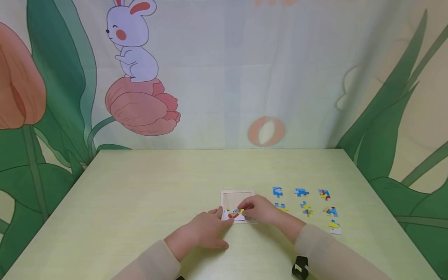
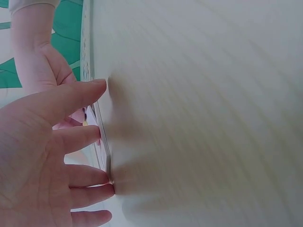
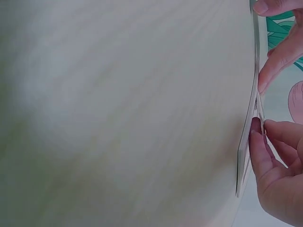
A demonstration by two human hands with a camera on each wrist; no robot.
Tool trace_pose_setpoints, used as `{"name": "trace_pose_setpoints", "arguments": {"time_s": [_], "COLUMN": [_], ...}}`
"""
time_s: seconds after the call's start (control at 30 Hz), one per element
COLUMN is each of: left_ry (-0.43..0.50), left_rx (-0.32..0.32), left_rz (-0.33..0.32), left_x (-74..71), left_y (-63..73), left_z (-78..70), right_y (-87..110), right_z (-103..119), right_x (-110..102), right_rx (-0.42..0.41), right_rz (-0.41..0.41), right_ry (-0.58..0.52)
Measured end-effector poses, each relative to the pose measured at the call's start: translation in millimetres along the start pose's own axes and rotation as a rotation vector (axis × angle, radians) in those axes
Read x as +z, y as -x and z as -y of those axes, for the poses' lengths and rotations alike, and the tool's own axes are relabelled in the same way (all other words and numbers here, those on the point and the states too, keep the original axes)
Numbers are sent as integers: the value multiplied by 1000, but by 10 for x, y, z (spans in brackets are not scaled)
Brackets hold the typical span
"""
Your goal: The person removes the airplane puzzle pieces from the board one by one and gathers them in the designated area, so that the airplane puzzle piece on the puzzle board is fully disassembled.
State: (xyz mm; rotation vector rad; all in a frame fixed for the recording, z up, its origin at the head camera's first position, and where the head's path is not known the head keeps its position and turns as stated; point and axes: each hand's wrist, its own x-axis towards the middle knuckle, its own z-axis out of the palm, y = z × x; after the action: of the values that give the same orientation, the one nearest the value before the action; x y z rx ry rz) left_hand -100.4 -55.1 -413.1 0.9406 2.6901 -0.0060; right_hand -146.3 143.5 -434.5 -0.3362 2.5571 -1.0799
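Observation:
A small light wooden puzzle tray (image 1: 236,191) lies on the table, with colourful jigsaw pieces (image 1: 232,215) along its lower edge. My right hand (image 1: 260,210) pinches a jigsaw piece (image 3: 262,118) between thumb and fingers over the lower right part of the tray. In the right wrist view that piece is seen edge-on and slightly tilted, so its picture is hidden. At the tray's left side rests my left hand (image 1: 206,230), fingers fairly straight, with fingertips touching the frame and one finger by the pieces inside. The left wrist view shows its fingertips (image 2: 106,177) along the tray edge.
Several loose jigsaw pieces lie in rows right of the tray, among them a blue one (image 1: 277,191), a blue and red one (image 1: 324,194) and a yellow and white one (image 1: 335,227). Behind the table (image 1: 157,182) hangs a printed cloth (image 1: 199,77).

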Motion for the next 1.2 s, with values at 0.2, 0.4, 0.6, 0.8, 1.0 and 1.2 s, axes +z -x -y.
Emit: {"name": "trace_pose_setpoints", "arguments": {"time_s": [0.2, 0.4, 0.6, 0.8, 1.0, 1.2], "left_ry": [7, 11, -13, -15, -10, -14], "left_rx": [-12, -23, -22, -20, -16, -14], "left_rz": [15, 31, 29, 22, 15, 9], "left_x": [1, 18, 16, 18, 24, 16], "left_y": [-9, -17, -15, -18, -14, -9], "left_z": [-10, -11, -14, -8, -2, -12], "right_y": [17, 42, 92, 119, 173, 271], "right_z": [-44, -123, -188, -286, -327, -338], "right_x": [-48, -130, -208, -257, -310, -395], "right_rx": [33, -9, 15, 15, 35, 39], "right_rz": [-17, -27, -26, -26, -27, -53], "right_ry": [-24, -57, -114, -129, -138, -154]}}
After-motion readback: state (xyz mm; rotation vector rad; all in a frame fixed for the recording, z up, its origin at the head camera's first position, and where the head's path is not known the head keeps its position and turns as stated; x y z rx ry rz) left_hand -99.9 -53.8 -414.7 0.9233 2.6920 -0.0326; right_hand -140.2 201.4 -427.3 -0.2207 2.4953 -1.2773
